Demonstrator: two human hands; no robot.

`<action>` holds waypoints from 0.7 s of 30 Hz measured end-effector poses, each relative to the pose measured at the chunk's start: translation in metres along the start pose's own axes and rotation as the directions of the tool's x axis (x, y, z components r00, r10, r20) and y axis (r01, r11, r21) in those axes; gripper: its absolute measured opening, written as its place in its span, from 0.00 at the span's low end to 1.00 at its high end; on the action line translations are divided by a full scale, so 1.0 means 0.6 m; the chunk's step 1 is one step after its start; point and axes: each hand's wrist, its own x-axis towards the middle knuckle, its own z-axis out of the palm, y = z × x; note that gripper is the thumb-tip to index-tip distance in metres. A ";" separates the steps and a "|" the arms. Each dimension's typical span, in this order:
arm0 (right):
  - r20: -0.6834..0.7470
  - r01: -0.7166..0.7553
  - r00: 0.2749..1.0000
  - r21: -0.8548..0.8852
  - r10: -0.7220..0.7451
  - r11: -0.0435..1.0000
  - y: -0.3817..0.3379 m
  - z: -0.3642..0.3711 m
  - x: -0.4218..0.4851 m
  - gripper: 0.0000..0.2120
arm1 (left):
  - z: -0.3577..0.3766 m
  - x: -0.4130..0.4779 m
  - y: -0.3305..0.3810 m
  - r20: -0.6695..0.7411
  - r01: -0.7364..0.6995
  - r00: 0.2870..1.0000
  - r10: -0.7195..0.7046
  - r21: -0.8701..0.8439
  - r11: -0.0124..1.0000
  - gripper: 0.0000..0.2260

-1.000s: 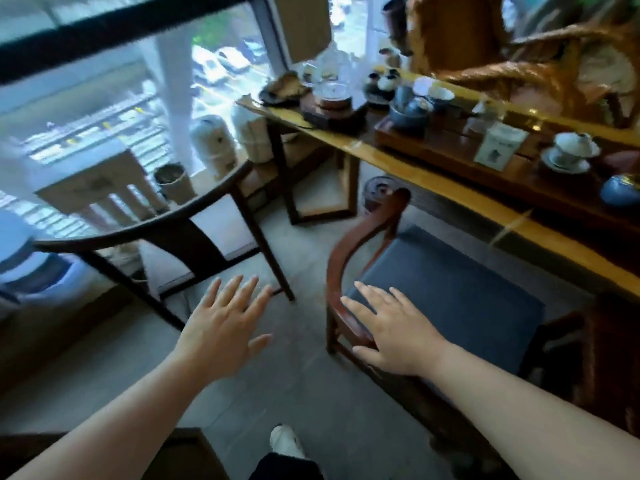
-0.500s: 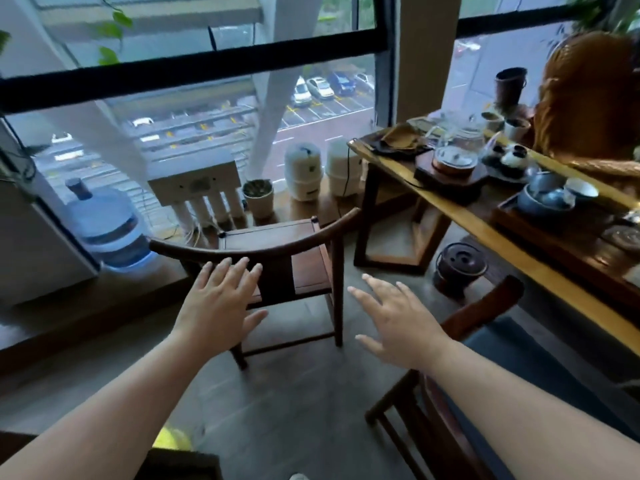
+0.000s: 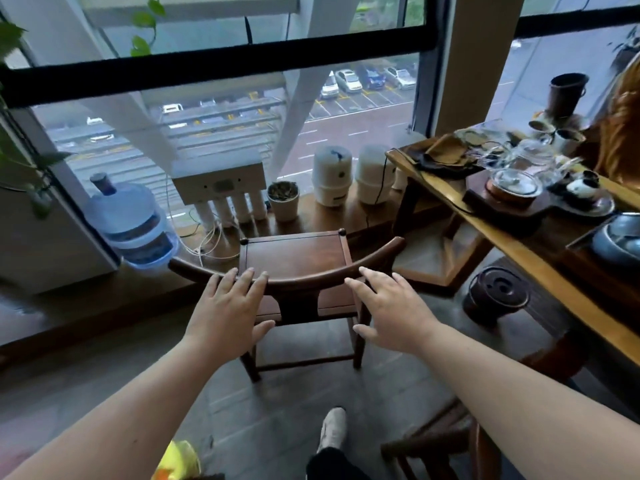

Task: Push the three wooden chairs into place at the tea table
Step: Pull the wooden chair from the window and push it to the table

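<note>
A dark wooden chair (image 3: 298, 258) with a curved back rail stands in front of me, facing the window, left of the tea table (image 3: 519, 244). My left hand (image 3: 227, 311) is spread open, fingertips reaching the left part of the back rail. My right hand (image 3: 389, 308) is spread open too, fingertips at the right part of the rail. Neither hand is closed around it. Part of a second wooden chair (image 3: 440, 441) shows at the bottom right, close to the table.
The table carries a glass teapot (image 3: 514, 181), cups and trays. A dark round lidded pot (image 3: 495, 296) sits on the floor by the table leg. Along the window ledge stand a water jug (image 3: 128, 216), a filter unit (image 3: 221, 188), a plant pot (image 3: 283, 200) and white canisters (image 3: 332, 176). My shoe (image 3: 332, 429) is below.
My view swung left from the cushioned chair to the chair at the window. Both open hands moved forward and now reach its curved back rail.
</note>
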 end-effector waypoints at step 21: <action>0.397 0.259 0.881 0.052 -0.258 0.964 0.097 0.097 0.312 0.39 | 0.138 0.225 -0.079 0.371 -0.080 0.926 0.071 0.009 0.997 0.43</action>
